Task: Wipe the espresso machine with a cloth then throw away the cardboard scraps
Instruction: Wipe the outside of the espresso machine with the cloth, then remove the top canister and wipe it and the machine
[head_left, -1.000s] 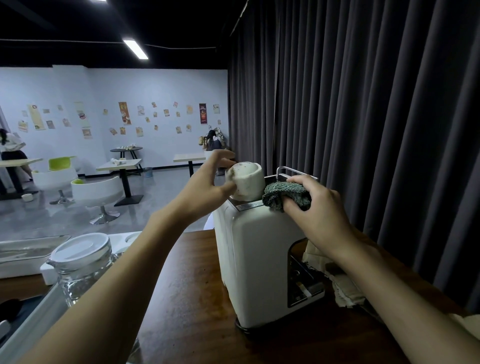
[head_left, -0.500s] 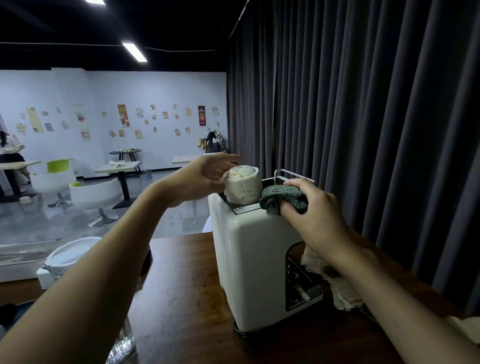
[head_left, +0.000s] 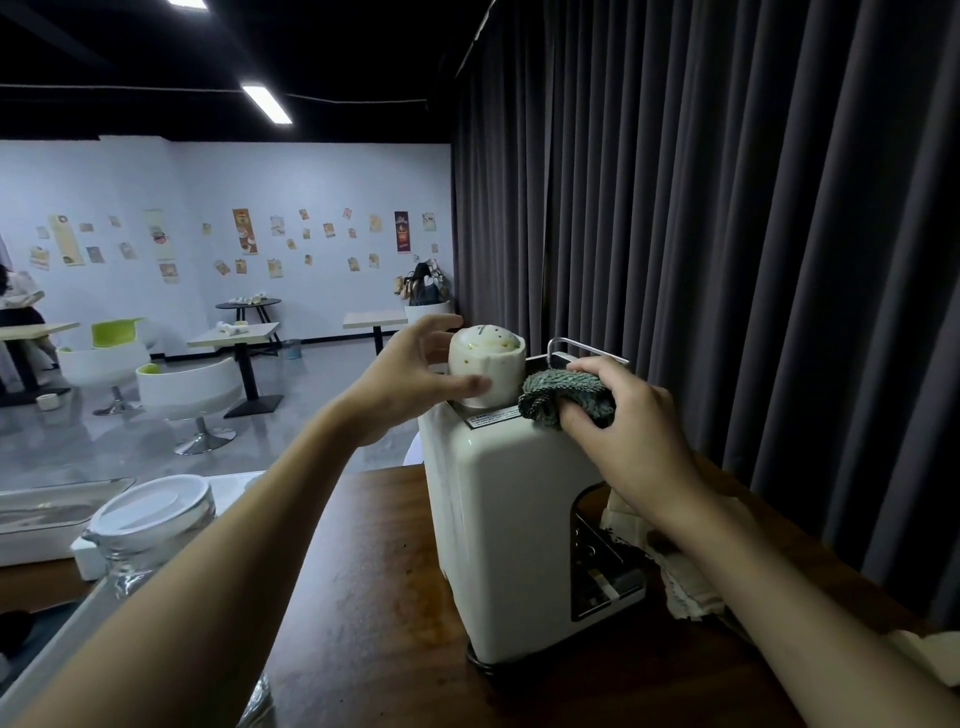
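Far left: glass jar (head_left: 150, 512) with white lid, upright at the edge of the worktop (head_left: 363, 597); more of it in view than half a second ago.

Left hand (head_left: 410, 376): closed round the speckled white cup (head_left: 485, 371), thumb across the cup's front, fingers behind it. Half a second ago, hand against the cup's left side only, thumb not yet across the front. Cup position unchanged: upright on the left part of the machine's top.

Espresso machine (head_left: 509, 519): white box standing on the worktop, long axis vertical. Control panel and recess on the face turned to the right, toward the curtain (head_left: 727, 260). Plain side toward the camera. No shift in place since the earlier frames.

Cloth (head_left: 563, 397): grey-green, bunched, lying on the machine's top just right of the cup and touching its base. Long axis left to right across the top, in front of the wire rail (head_left: 582, 345). Same spot as half a second ago.

Right hand (head_left: 623, 431): fingers curled over the cloth, holding it against the top's right edge. Grip unchanged.

Behind the machine, under the right forearm: pale beige fabric (head_left: 680, 582) heaped on the worktop.
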